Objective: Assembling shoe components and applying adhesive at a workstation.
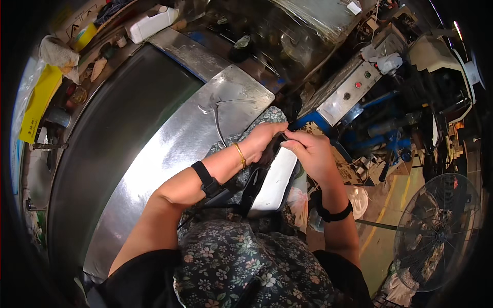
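A long black piece with a white flat face stands tilted in front of my body, above the flowered apron. Both hands meet at its far end. My left hand is closed, thumb and fingers pinching the dark edge there. Pressed close beside it, my right hand is also closed, thumb and forefinger on the same edge. Whatever lies between the fingertips is too small to make out. Metal pincers lie on the steel plate beyond my left forearm, not touched by either hand.
A dark conveyor belt curves along the left beside a steel edge. A control box with buttons stands at the far right. A standing fan is at the lower right. A white jug and a yellow sign sit at the far left.
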Motion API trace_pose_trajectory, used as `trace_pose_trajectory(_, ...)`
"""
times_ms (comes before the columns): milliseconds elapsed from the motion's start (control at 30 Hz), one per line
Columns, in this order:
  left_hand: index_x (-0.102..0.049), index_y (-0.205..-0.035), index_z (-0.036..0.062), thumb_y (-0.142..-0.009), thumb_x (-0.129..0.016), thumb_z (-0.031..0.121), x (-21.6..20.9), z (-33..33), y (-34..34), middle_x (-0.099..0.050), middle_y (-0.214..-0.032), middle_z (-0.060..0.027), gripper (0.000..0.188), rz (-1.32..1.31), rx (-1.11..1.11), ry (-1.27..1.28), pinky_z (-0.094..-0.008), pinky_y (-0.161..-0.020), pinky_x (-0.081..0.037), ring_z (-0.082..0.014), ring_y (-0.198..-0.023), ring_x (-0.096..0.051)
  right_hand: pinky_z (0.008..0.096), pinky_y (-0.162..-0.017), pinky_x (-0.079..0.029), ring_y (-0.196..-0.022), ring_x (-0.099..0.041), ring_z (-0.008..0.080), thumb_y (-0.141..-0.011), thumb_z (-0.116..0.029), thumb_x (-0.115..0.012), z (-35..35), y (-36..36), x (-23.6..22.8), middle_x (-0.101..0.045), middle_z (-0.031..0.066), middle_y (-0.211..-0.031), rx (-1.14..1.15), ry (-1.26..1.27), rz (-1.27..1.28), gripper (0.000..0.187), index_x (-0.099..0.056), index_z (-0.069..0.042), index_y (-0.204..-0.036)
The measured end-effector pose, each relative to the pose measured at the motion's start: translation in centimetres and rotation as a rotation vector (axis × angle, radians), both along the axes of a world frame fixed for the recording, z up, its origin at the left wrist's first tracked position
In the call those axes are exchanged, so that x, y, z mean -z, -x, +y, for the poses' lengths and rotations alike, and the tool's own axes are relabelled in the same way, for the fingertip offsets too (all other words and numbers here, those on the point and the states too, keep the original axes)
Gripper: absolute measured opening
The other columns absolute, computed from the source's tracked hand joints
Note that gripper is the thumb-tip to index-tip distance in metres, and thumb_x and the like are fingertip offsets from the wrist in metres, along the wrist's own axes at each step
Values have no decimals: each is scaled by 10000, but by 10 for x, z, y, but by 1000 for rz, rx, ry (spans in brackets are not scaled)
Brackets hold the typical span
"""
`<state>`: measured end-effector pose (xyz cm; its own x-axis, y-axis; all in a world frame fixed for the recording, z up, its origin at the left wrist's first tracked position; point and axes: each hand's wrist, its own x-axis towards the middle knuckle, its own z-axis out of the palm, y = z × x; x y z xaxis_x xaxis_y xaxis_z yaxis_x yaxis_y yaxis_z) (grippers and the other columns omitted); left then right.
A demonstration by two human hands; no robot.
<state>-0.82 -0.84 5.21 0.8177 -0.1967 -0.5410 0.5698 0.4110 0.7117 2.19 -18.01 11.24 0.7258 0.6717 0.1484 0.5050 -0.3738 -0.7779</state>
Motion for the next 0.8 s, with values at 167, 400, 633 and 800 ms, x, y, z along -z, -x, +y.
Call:
trace_pose_trajectory(167, -586, -1172, 26, -916, -608, 271, 31, -11, 21, -604, -1159, -138, 355, -979, -308, -850, -364, -1001, -413, -293, -1138, -549, 299, -811, -488, -899, -638, 149, -919, -192, -634, 1, 15, 57, -690, 141, -956, 183, -50, 130, 426, -546, -8, -1293)
trace_pose_trajectory(400, -535, -1238, 55, -844, -695, 132, 19, 20, 7, -617, -1104, -85, 432, -713, -66, -599, -318, -898, -473, -188, -1019, -590, 278, -872, -458, -956, -581, 108, -992, -164, -524, -39, 66, 99, -655, 73, -1065, 321, -287, 762, 309, -581, 48, -1209)
trace_pose_trajectory(633, -522, -1226, 70, -852, -713, 71, 38, 10, 53, -610, -1064, -33, 420, -305, -235, -105, -273, -865, -479, -129, -968, -584, 315, -852, -499, -943, -657, 192, -991, -577, -354, -18, 65, 146, -680, 105, -1081, 437, -191, 1193, 679, -601, 19, -1205)
trace_pose_trajectory(800, -507, -1232, 47, -866, -703, 86, 46, 17, 55, -616, -1026, -25, 417, -338, -187, -129, -251, -839, -476, -114, -946, -580, 322, -855, -493, -924, -667, 246, -1018, -527, -292, -8, 58, 94, -689, 177, -991, 240, 82, 1054, 654, -626, 17, -1161)
